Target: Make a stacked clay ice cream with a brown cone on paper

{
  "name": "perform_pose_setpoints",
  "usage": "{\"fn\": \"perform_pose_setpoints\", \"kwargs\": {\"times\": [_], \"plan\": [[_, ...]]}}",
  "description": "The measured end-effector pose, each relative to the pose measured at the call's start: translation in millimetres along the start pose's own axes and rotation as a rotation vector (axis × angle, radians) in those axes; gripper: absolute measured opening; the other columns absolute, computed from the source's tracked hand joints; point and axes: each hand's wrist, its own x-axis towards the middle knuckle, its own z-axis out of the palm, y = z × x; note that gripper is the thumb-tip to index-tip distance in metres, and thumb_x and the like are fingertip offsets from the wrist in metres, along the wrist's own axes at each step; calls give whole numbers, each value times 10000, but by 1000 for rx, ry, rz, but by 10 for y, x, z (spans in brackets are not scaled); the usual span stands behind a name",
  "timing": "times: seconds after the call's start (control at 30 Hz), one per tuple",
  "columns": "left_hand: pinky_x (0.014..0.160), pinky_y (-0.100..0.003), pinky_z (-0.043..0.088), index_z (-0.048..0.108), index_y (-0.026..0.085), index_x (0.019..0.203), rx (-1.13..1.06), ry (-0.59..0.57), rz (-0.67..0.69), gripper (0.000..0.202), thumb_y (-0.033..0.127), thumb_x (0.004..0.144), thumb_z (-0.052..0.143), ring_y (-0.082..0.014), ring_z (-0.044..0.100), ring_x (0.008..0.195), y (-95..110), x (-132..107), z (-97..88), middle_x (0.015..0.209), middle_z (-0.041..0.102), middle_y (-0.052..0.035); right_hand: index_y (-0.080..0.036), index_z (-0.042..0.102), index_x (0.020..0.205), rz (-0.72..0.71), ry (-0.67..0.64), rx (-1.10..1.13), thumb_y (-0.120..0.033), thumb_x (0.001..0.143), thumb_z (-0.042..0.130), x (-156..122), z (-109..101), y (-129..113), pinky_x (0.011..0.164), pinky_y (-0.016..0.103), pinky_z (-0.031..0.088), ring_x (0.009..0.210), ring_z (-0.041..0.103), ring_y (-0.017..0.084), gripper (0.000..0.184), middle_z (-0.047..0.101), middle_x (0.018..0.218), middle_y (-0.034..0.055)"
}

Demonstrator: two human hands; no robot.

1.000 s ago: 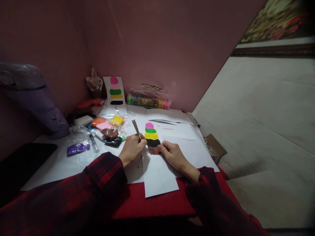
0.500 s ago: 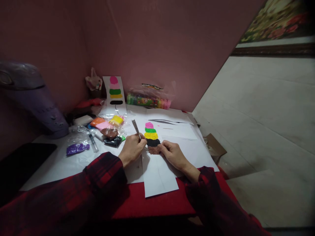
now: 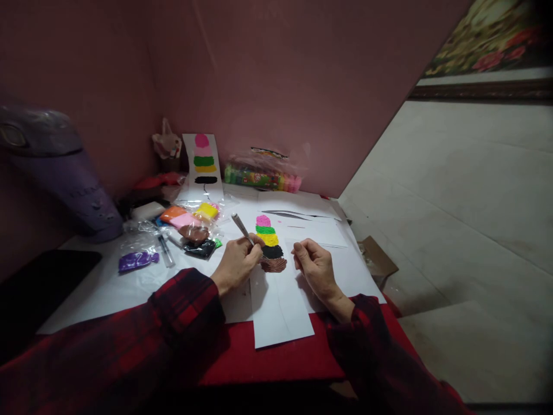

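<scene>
In the head view, my left hand [image 3: 237,259] is closed around a grey pen [image 3: 241,225], its upper end pointing up and left. Beneath the hand lies a white paper strip [image 3: 283,314] with clay bands stacked on it: pink, green, yellow, black and a ridged brown band [image 3: 274,265] at the bottom. The pen's lower end is hidden by my fingers beside the brown band. To the right of the strip, my right hand [image 3: 315,268] is raised with thumb and fingertips pinched together. Whatever it pinches, if anything, is too small to make out.
Clay packets [image 3: 185,219] in several colours and a purple clay packet [image 3: 138,261] lie at left, near a clear-barrelled pen [image 3: 165,251]. A coloured sample sheet [image 3: 216,187] leans on the wall beside a clay-stick pack [image 3: 263,177]. A purple bottle [image 3: 82,184] stands far left.
My right hand has moved right, away from the brown band. That band now looks wider and spreads further right. My left hand has shifted slightly right with the pen.
</scene>
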Motion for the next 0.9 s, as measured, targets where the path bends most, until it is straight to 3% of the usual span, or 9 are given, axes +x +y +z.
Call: {"fn": "perform_pose_setpoints", "kwargs": {"times": [0.2, 0.3, 0.4, 0.67, 0.77, 0.83, 0.9], "plan": [[505, -228, 444, 652, 98, 957, -61, -111, 54, 278, 252, 852, 445, -120, 549, 488, 67, -59, 21, 558, 604, -4, -184, 588, 720, -116, -40, -82, -365, 911, 528, -32, 2, -60, 507, 237, 373, 492, 456, 102, 269, 506, 544, -35], [498, -212, 444, 626, 89, 1084, -136, -201, 87, 331, 266, 862, 455, -103, 545, 496, 88, -101, 37, 628, 628, -14, -187, 646, 836, -244, -123, -137, -304, 889, 564, -49, 20, -107, 572, 249, 423, 610, 534, 128, 152, 589, 694, 5], [500, -213, 450, 567, 74, 1193, -225, -297, 109, 398, 284, 882, 437, -99, 536, 506, 81, -136, 68, 640, 608, -11, -199, 653, 935, -392, -202, -250, -251, 864, 585, -71, 37, -132, 605, 265, 442, 647, 526, 143, 112, 566, 733, 14], [501, -218, 480, 447, 169, 1351, -337, -395, 163, 461, 375, 948, 360, -110, 568, 546, -6, -221, 216, 728, 593, -15, -208, 564, 780, -649, -178, -571, -173, 901, 438, -115, 15, -141, 581, 259, 435, 645, 550, 153, 179, 576, 720, 48], [540, -222, 487, 481, 181, 1331, -231, -378, 211, 440, 367, 953, 357, -116, 590, 578, 34, -219, 193, 791, 645, -42, -214, 534, 759, -660, -209, -633, -183, 909, 409, -117, 3, -113, 584, 260, 421, 637, 560, 154, 197, 582, 681, 40], [602, -233, 496, 558, 186, 1249, -99, -345, 237, 373, 328, 932, 420, -131, 624, 633, 72, -191, 140, 809, 686, -47, -216, 522, 773, -598, -200, -640, -221, 918, 415, -108, -8, -86, 554, 253, 398, 575, 541, 140, 180, 573, 643, 20], [626, -244, 486, 637, 184, 1112, 79, -257, 261, 289, 317, 908, 481, -146, 641, 671, 99, -160, 78, 812, 710, -49, -220, 493, 769, -486, -110, -603, -264, 925, 435, -89, -19, -67, 512, 242, 371, 499, 499, 120, 172, 547, 601, -8]]}}
